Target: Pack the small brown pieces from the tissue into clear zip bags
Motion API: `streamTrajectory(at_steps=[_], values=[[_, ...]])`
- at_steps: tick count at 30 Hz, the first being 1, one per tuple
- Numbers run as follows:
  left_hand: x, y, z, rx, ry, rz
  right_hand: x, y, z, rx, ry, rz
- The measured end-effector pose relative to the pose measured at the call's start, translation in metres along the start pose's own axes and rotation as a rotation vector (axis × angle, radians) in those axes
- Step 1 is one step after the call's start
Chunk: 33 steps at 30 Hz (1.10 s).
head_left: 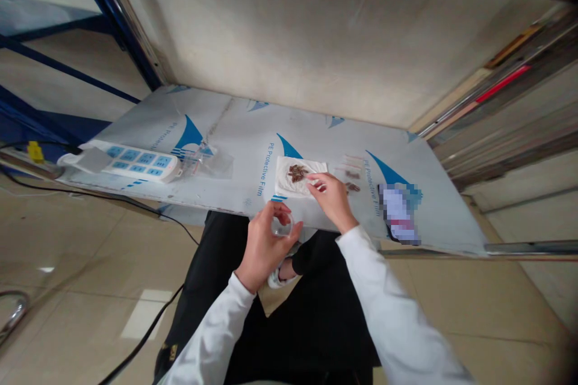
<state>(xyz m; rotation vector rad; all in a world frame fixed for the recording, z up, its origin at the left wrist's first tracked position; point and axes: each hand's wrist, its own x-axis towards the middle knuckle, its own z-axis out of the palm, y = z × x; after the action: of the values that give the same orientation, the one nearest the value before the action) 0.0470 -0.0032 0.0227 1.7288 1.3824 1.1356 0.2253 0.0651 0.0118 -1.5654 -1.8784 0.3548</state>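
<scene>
My left hand [264,240] is curled around a small clear round container [282,227] at the front edge of the table. My right hand [329,194] reaches over a white tissue [283,183], its thumb and forefinger pinched together beside a pile of small brown pieces [296,173] lying on that tissue. What the pinch holds, if anything, is too small to make out. Just beyond my right hand lie small clear bags [351,169], with brown bits in or by them.
A white power strip [139,159] with blue sockets lies at the table's left end, beside a crumpled clear plastic bag [210,162]. At the right lies a blurred-out object [400,213]. Black cables [180,225] run off the left side. A wall [289,36] closes the back.
</scene>
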Motion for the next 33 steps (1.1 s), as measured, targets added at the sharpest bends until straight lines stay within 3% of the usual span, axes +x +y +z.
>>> streamTrajectory(at_steps=[4, 12, 21, 28, 33], values=[[-0.005, -0.008, -0.004, 0.016, -0.008, -0.021, 0.035, 0.039, 0.033, -0.081, -0.136, -0.096], [-0.003, -0.012, -0.007, 0.021, 0.003, -0.044, 0.045, 0.051, 0.045, -0.186, -0.237, -0.21], [-0.003, -0.015, -0.007, 0.015, -0.008, -0.054, 0.027, 0.058, 0.044, -0.213, -0.129, -0.135], [-0.005, -0.017, -0.006, 0.03, -0.019, -0.051, 0.022, 0.063, 0.054, -0.179, 0.069, 0.059], [-0.004, -0.017, -0.008, 0.028, -0.01, -0.052, 0.025, 0.065, 0.064, -0.164, 0.112, 0.154]])
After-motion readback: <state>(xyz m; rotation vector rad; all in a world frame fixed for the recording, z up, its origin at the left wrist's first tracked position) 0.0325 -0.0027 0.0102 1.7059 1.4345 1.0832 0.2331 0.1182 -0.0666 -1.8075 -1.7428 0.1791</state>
